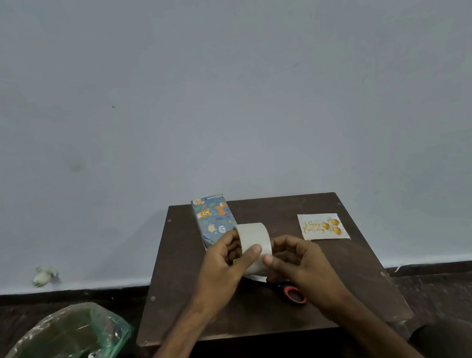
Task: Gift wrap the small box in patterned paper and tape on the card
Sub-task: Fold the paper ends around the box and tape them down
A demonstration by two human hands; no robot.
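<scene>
A box wrapped in blue paper with cartoon animals [213, 218] lies at the far left of a small dark wooden table [358, 276]. A pale "Happy Birthday" card with gold balloons [323, 226] lies flat at the far right. Above the table's middle I hold a wide roll of clear tape [254, 241]. My left hand [225, 266] grips the roll, thumb across its outer face and fingers inside the core. My right hand [296, 261] pinches the roll's near edge with thumb and curled fingers, where a short strip of tape hangs down.
Scissors with a red and black handle [292, 293] lie on the table under my right hand. A green plastic bag of scraps [55, 346] sits on the floor at the left. A crumpled scrap [44, 275] lies by the wall.
</scene>
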